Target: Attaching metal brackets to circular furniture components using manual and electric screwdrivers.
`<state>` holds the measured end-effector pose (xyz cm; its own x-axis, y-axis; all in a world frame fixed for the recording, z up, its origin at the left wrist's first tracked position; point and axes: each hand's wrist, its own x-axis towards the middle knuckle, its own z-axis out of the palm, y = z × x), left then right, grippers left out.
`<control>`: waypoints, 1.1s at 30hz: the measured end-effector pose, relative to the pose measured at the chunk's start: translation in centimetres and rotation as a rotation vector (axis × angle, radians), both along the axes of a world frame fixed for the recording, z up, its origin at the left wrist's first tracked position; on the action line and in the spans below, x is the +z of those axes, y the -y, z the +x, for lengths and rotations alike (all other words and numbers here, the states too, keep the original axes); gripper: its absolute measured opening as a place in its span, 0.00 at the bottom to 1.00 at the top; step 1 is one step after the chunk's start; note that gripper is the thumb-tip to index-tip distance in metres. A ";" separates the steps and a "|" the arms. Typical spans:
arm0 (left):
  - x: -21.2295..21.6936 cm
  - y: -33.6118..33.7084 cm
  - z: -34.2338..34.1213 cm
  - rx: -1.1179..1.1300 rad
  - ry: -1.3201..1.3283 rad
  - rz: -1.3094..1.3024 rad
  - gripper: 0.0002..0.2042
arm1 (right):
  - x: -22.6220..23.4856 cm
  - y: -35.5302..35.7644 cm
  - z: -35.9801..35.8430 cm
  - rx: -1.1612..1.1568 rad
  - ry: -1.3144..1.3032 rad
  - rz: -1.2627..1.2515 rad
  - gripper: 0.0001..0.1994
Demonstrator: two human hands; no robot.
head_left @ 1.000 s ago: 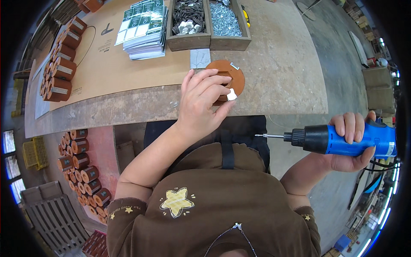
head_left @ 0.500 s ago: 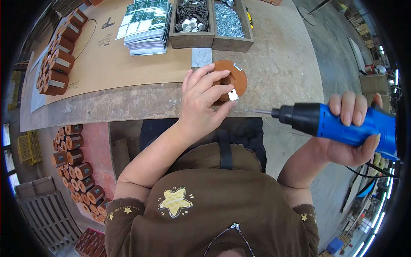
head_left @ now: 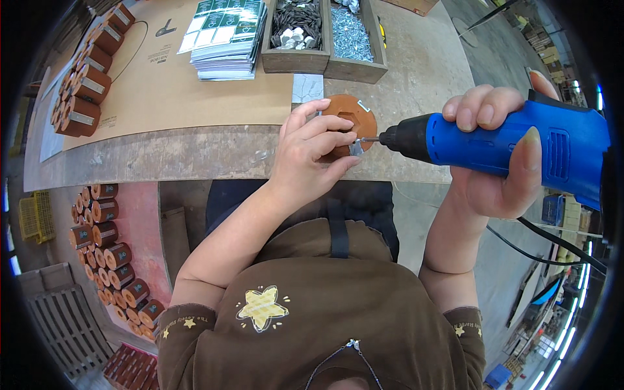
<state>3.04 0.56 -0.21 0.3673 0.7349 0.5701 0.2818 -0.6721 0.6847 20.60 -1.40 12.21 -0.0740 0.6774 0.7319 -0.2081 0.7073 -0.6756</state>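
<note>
A round reddish-brown piece (head_left: 364, 123) with a recess in its middle lies on the bench near its front edge. My left hand (head_left: 313, 140) grips it from the left, fingers over its face. A small shiny metal plate (head_left: 356, 149) sits at its near side, by my fingertips. In my right hand (head_left: 500, 140) is a blue corded electric screwdriver (head_left: 494, 142) with a black nose. Its bit points left and meets the piece at the metal plate, close to my left fingers. Whether a screw is on the tip is too small to tell.
Wooden boxes of dark and silvery metal parts (head_left: 296, 32) and small screws (head_left: 351, 36) stand behind the piece. Left of them is a stack of printed cards (head_left: 224, 42) on cardboard (head_left: 162, 104). Brown cylinders (head_left: 91, 84) line the bench's left; more (head_left: 117, 253) lie below.
My right hand has brought the screwdriver left and away from me, so its bit now reaches the metal plate. My left hand stays on the round piece.
</note>
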 end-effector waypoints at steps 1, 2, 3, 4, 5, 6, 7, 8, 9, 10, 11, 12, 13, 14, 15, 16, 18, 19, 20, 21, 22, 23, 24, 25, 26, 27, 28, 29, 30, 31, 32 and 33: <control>0.0 0.0 0.0 -0.005 0.003 0.000 0.16 | 0.0 -0.1 -0.1 -0.002 0.000 -0.004 0.26; 0.0 -0.1 0.0 -0.004 0.004 0.000 0.16 | 0.0 0.0 -0.1 -0.002 0.001 -0.004 0.26; -0.1 -0.1 0.0 -0.003 0.007 0.001 0.16 | 0.0 0.0 -0.2 -0.020 0.011 -0.005 0.26; -0.1 -0.1 0.0 -0.003 0.010 0.002 0.16 | 0.0 0.1 -0.3 -0.038 0.021 -0.007 0.26; -0.1 -0.1 0.0 -0.003 0.011 0.002 0.16 | 0.0 0.0 -0.4 -0.038 0.021 -0.007 0.26; 0.0 -0.1 0.0 -0.002 0.005 0.001 0.15 | -0.1 0.0 -0.5 -0.035 0.010 -0.005 0.26; 0.0 -0.1 0.0 -0.003 -0.001 0.000 0.15 | -0.2 0.0 -0.5 -0.034 -0.001 -0.003 0.27; 0.0 -0.1 0.0 -0.004 0.000 0.000 0.15 | -0.2 0.0 -0.5 -0.034 0.000 -0.004 0.27; 0.0 -0.1 0.1 -0.003 0.004 -0.001 0.15 | -0.2 0.0 -0.4 -0.034 0.004 -0.005 0.27; 0.0 -0.1 0.1 -0.001 0.007 -0.001 0.15 | -0.3 -0.1 -0.4 -0.031 0.008 -0.005 0.27; -0.1 -0.1 0.0 0.001 0.008 -0.002 0.15 | -0.4 -0.1 -0.5 -0.029 0.009 -0.005 0.27; 0.0 -0.1 0.0 0.003 0.005 -0.002 0.15 | -0.5 0.0 -0.6 -0.049 0.011 -0.011 0.27; 0.0 -0.1 0.0 0.004 0.004 -0.002 0.15 | -0.5 0.0 -0.7 -0.069 0.014 -0.016 0.27; 0.0 -0.1 0.0 0.004 0.005 -0.002 0.15 | -0.6 0.0 -0.6 -0.069 0.015 -0.017 0.27; -0.1 -0.1 0.1 0.000 0.009 -0.004 0.15 | -0.7 0.0 -0.6 -0.066 0.009 -0.024 0.27; -0.1 -0.1 0.1 -0.002 0.012 -0.006 0.15 | -0.8 0.0 -0.6 -0.061 0.003 -0.031 0.27; -0.2 -0.1 0.0 0.001 0.017 -0.004 0.15 | -0.8 0.0 -0.7 -0.060 0.016 -0.021 0.27; -0.2 -0.1 0.0 -0.001 0.024 -0.002 0.15 | -0.7 0.1 -0.7 -0.065 0.031 -0.012 0.27; -0.2 -0.1 0.1 -0.003 0.026 -0.003 0.15 | -0.6 0.1 -0.7 -0.067 0.033 -0.013 0.27; -0.1 -0.1 0.1 -0.002 0.021 0.001 0.15 | -0.5 0.2 -0.8 -0.074 0.052 -0.012 0.28; -0.1 -0.1 0.1 0.003 0.015 0.006 0.15 | -0.5 0.3 -0.8 -0.080 0.069 -0.011 0.28; -0.1 -0.1 0.1 0.003 0.015 0.005 0.15 | -0.5 0.3 -0.9 -0.080 0.070 -0.011 0.28; 0.0 -0.2 0.1 0.000 0.015 0.009 0.15 | -0.4 0.3 -1.0 -0.092 0.081 -0.012 0.28; -0.1 -0.2 0.1 -0.003 0.016 0.013 0.16 | -0.4 0.3 -1.1 -0.104 0.092 -0.013 0.28; -0.1 -0.1 0.0 -0.004 0.016 0.013 0.16 | -0.3 0.3 -1.3 -0.105 0.092 -0.013 0.28; 0.0 -0.1 -0.1 -0.002 0.011 0.007 0.16 | -0.1 0.3 -1.6 -0.129 0.105 -0.044 0.28; 0.0 -0.1 -0.1 -0.001 0.006 0.002 0.16 | 0.1 0.2 -1.8 -0.154 0.117 -0.075 0.28; 0.0 -0.1 0.0 -0.002 0.005 0.002 0.16 | 0.3 0.2 -1.9 -0.155 0.116 -0.075 0.28; 0.0 -0.1 0.0 -0.004 0.002 -0.001 0.16 | 0.5 0.2 -2.0 -0.183 0.153 -0.101 0.28; 0.0 -0.1 -0.1 -0.006 0.000 -0.004 0.16 | 0.6 0.2 -2.1 -0.210 0.191 -0.127 0.28; 0.0 -0.1 -0.1 -0.006 -0.001 -0.004 0.16 | 0.6 0.1 -2.1 -0.210 0.191 -0.127 0.28; 0.0 -0.1 -0.1 -0.008 0.005 -0.002 0.16 | 0.5 0.1 -2.1 -0.207 0.192 -0.127 0.28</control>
<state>2.99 0.64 -0.16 0.3703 0.7332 0.5704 0.2735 -0.6729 0.6873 18.45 -1.52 12.76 -0.0535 0.7775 0.6266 0.0718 0.6288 -0.7742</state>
